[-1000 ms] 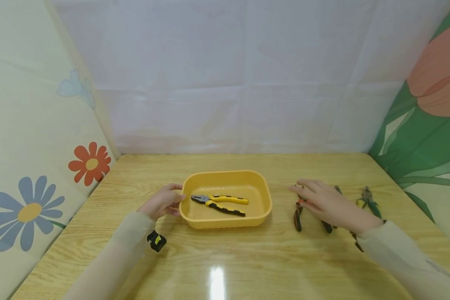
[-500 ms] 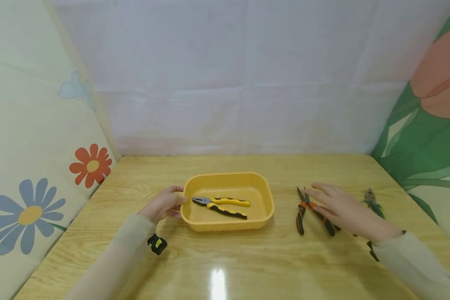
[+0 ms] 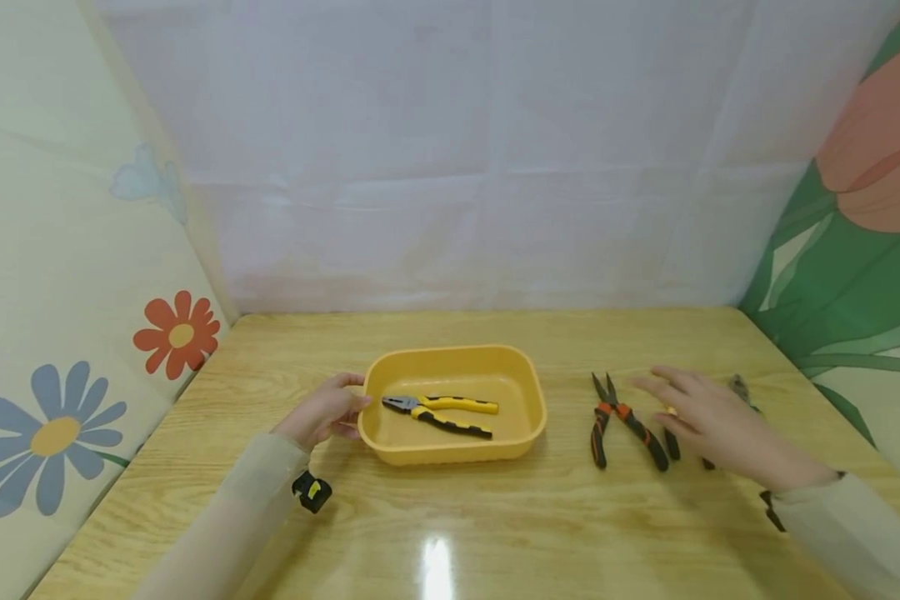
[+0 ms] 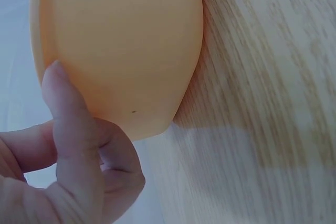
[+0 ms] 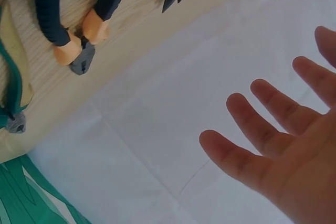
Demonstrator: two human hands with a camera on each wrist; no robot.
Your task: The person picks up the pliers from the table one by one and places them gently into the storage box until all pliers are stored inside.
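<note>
My left hand grips the left end of a yellow plastic bin, thumb at the rim and fingers curled below it in the left wrist view. Inside the bin lie combination pliers with yellow and black handles. My right hand hovers with spread fingers over the tools on the right and holds nothing. Left of it lie long-nose pliers with red and black handles. Partly hidden beneath it are pliers with black handles and orange-yellow collars. Green and yellow pliers lie farther right, mostly covered in the head view.
The wooden table ends at a white cloth backdrop. Flower-printed panels stand on the left and right. A small black and yellow device sits at my left wrist.
My right hand has moved right, away from the long-nose pliers, which are now uncovered on the table. My left hand and the bin have stayed in place.
</note>
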